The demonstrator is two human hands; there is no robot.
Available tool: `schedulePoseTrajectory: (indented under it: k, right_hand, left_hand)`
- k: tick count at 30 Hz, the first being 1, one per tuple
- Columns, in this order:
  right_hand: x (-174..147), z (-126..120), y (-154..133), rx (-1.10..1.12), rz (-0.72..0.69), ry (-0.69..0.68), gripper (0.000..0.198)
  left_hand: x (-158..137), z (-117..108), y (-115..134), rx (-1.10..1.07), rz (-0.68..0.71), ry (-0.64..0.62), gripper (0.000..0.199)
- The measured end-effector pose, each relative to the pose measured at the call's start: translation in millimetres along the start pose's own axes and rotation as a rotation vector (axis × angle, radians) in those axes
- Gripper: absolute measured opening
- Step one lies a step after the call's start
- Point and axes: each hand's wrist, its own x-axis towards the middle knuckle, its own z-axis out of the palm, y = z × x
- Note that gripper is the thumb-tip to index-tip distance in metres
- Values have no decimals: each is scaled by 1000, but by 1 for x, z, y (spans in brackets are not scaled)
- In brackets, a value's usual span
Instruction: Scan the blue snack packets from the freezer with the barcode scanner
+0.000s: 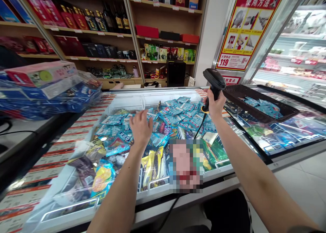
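Observation:
My right hand (216,105) grips a black barcode scanner (214,82) by its handle, its head up and its cable hanging down across the freezer. My left hand (141,127) is over a scatter of small blue packets (175,111), fingers apart and nothing visibly held; whether it touches them I cannot tell. The packets appear to lie on the glass top of a chest freezer (155,226). Beneath the glass, yellow-wrapped goods (152,165) and a blue and orange bag (103,178) show. A pixelated patch hides part of the front glass.
To the right, a dark brown basket (285,112) holds more blue packets. Boxes in plastic wrap (48,87) are stacked at left. Price labels (40,172) line the freezer's left side. Behind stand shelves (168,39) of bottles and boxes, and a red poster (247,33).

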Motion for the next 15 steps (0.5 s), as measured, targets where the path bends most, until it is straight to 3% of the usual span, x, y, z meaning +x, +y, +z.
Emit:
schedulePoseTrajectory:
  k: [3, 5, 11, 15]
  right_hand:
    - [8, -4, -2, -59, -93, -55, 48]
    - [6, -8, -4, -112, -148, -104, 47]
    - [-24, -14, 5, -413, -331, -288, 34]
    - [-46, -9, 13, -375, -385, -520, 36]
  left_hand:
    - [-5, 8, 4, 17, 250, -207, 42]
    - [-8, 14, 1, 60, 316, -266, 38]
    - [-12, 19, -20, 175, 199, -220, 43]
    - [-9, 17, -16, 154, 218, -186, 44]
